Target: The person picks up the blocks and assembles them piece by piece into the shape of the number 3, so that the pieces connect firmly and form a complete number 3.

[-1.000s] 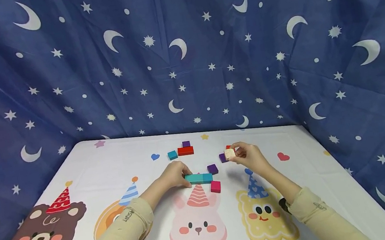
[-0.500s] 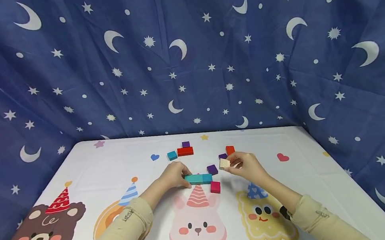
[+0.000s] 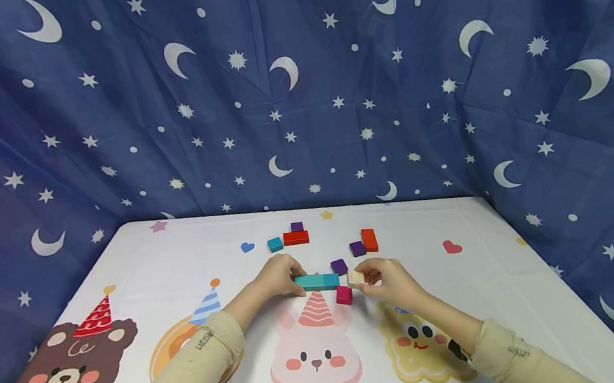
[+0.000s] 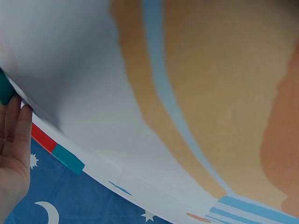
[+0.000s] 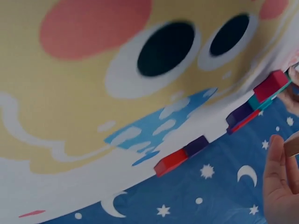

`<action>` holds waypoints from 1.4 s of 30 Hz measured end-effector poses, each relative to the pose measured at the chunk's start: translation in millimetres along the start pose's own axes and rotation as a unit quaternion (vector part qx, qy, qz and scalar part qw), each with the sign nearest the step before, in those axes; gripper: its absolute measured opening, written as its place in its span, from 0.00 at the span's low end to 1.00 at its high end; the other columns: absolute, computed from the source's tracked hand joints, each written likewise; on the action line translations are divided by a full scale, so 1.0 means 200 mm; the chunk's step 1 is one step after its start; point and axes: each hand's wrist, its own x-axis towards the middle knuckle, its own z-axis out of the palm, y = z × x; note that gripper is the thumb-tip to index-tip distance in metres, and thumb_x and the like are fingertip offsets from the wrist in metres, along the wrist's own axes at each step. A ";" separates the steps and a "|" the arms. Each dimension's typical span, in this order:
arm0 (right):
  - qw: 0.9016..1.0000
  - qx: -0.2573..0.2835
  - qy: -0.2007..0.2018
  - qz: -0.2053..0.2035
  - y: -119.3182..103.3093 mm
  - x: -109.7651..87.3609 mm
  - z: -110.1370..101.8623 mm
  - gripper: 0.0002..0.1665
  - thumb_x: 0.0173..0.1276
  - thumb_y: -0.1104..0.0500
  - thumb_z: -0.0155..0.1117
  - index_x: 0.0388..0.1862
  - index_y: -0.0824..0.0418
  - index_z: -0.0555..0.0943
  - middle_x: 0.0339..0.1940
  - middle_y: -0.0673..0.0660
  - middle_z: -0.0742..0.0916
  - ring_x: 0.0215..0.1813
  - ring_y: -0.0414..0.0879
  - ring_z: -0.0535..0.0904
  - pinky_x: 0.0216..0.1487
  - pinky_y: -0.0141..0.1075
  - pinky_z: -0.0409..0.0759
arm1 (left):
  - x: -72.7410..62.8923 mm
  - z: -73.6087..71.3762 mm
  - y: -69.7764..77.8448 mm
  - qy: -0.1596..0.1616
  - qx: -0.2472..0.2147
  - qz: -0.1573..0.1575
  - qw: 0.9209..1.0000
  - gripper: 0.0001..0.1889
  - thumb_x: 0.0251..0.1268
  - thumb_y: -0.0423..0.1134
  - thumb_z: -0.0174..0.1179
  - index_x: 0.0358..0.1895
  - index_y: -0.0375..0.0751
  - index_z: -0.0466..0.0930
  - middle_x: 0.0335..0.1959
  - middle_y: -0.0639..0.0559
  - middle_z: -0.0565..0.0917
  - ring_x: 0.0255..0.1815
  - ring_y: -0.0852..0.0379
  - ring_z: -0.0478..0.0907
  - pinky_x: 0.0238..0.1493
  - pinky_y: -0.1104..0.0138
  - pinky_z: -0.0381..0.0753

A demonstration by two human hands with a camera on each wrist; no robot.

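My left hand pinches the left end of a long teal block. A blue-teal cube sits against that block's right end. Between the thumb and fingers of my right hand is a pale wooden block, just right of the blue-teal cube; whether they touch I cannot tell. A crimson block lies close in front of them and a purple block close behind. In the right wrist view the wooden block shows only partly, at the edge.
Right of centre, a red block lies beside another purple block. Farther back are a long red block, a small teal block and a purple one. A printed white cloth covers the table; a blue curtain hangs behind.
My right hand has carried the wooden block left and toward me, from beside the right-hand red and purple blocks to the teal row's end. My left hand has stayed on the teal block.
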 end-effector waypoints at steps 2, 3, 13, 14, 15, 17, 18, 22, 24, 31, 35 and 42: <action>1.000 -0.002 -0.005 0.008 -0.01 -0.01 0.01 0.13 0.55 0.65 0.70 0.39 0.68 0.82 0.33 0.55 0.86 0.33 0.42 0.78 0.37 0.33 0.83 | 0.00 0.00 0.00 -0.002 -0.001 -0.005 1.000 0.16 0.39 0.35 0.76 0.37 0.38 0.87 0.33 0.49 0.88 0.31 0.61 0.78 0.45 0.65 0.82; 1.000 -0.006 -0.007 0.012 -0.02 -0.02 0.02 0.12 0.55 0.65 0.70 0.39 0.67 0.82 0.34 0.55 0.85 0.34 0.43 0.78 0.36 0.34 0.82 | 0.00 0.00 0.00 -0.002 -0.001 -0.005 1.000 0.16 0.39 0.35 0.76 0.37 0.38 0.87 0.33 0.49 0.88 0.31 0.60 0.78 0.46 0.65 0.82; 0.996 -0.063 -0.016 0.055 -0.07 -0.09 0.09 0.15 0.52 0.58 0.74 0.36 0.64 0.82 0.28 0.54 0.81 0.27 0.42 0.71 0.25 0.25 0.69 | 0.00 0.01 0.00 -0.005 0.003 0.003 1.000 0.16 0.39 0.36 0.76 0.37 0.38 0.87 0.32 0.50 0.88 0.31 0.60 0.78 0.46 0.64 0.81; 0.996 -0.065 -0.017 0.057 -0.07 -0.09 0.10 0.15 0.52 0.59 0.74 0.36 0.64 0.82 0.28 0.54 0.81 0.27 0.42 0.71 0.24 0.25 0.69 | 0.00 0.01 -0.01 -0.004 0.005 0.004 1.000 0.17 0.39 0.36 0.76 0.37 0.38 0.87 0.32 0.50 0.88 0.31 0.60 0.78 0.46 0.64 0.81; 0.996 -0.067 -0.018 0.059 -0.08 -0.09 0.11 0.15 0.51 0.59 0.74 0.36 0.64 0.82 0.28 0.53 0.81 0.27 0.42 0.71 0.24 0.25 0.69 | 0.00 0.01 -0.01 -0.003 0.007 0.007 1.000 0.17 0.39 0.36 0.77 0.37 0.38 0.87 0.32 0.50 0.88 0.31 0.60 0.78 0.46 0.64 0.81; 0.995 -0.070 -0.017 0.066 -0.08 -0.10 0.12 0.15 0.51 0.60 0.74 0.36 0.65 0.82 0.28 0.53 0.81 0.27 0.42 0.71 0.24 0.25 0.69 | 0.00 0.01 0.00 -0.002 0.010 0.009 1.000 0.17 0.39 0.36 0.77 0.37 0.38 0.87 0.32 0.50 0.88 0.31 0.60 0.78 0.46 0.64 0.81; 0.995 -0.071 -0.017 0.068 -0.09 -0.10 0.13 0.15 0.51 0.60 0.74 0.36 0.65 0.82 0.28 0.53 0.81 0.27 0.42 0.70 0.24 0.25 0.69 | 0.01 0.01 0.00 -0.003 0.011 0.009 1.000 0.16 0.39 0.36 0.76 0.37 0.38 0.87 0.32 0.50 0.88 0.32 0.60 0.78 0.46 0.64 0.80; 0.994 -0.073 -0.025 0.076 -0.09 -0.11 0.15 0.14 0.51 0.60 0.74 0.35 0.65 0.82 0.28 0.53 0.80 0.26 0.40 0.69 0.24 0.25 0.69 | 0.01 0.01 0.00 0.000 0.013 0.005 1.000 0.16 0.40 0.36 0.76 0.37 0.38 0.87 0.32 0.50 0.88 0.32 0.60 0.78 0.47 0.64 0.80; 0.994 -0.077 -0.031 0.075 -0.10 -0.11 0.17 0.14 0.51 0.60 0.74 0.33 0.66 0.82 0.27 0.52 0.80 0.26 0.40 0.68 0.24 0.25 0.69 | 0.00 0.01 0.00 -0.001 0.013 0.004 1.000 0.16 0.40 0.36 0.76 0.37 0.39 0.88 0.32 0.50 0.88 0.32 0.60 0.78 0.47 0.64 0.81; 0.993 -0.088 -0.048 0.061 -0.11 -0.11 0.21 0.12 0.50 0.60 0.75 0.29 0.65 0.81 0.21 0.50 0.76 0.25 0.38 0.66 0.23 0.25 0.66 | -0.01 0.01 -0.01 0.002 0.013 0.004 1.000 0.16 0.39 0.36 0.77 0.37 0.38 0.87 0.32 0.50 0.88 0.32 0.60 0.78 0.46 0.64 0.81; 0.992 -0.098 -0.044 0.061 -0.11 -0.10 0.21 0.13 0.49 0.59 0.76 0.26 0.64 0.80 0.18 0.50 0.74 0.23 0.38 0.64 0.22 0.25 0.64 | -0.01 0.01 -0.01 0.002 0.005 -0.006 1.000 0.17 0.40 0.36 0.76 0.38 0.38 0.87 0.33 0.49 0.88 0.33 0.59 0.79 0.48 0.64 0.81; 0.988 -0.109 -0.053 0.091 -0.11 -0.10 0.22 0.14 0.49 0.58 0.76 0.26 0.63 0.78 0.17 0.50 0.73 0.23 0.39 0.65 0.22 0.25 0.64 | 0.00 0.01 0.00 0.001 0.003 -0.004 1.000 0.17 0.39 0.36 0.76 0.38 0.38 0.87 0.33 0.49 0.88 0.32 0.60 0.78 0.47 0.65 0.81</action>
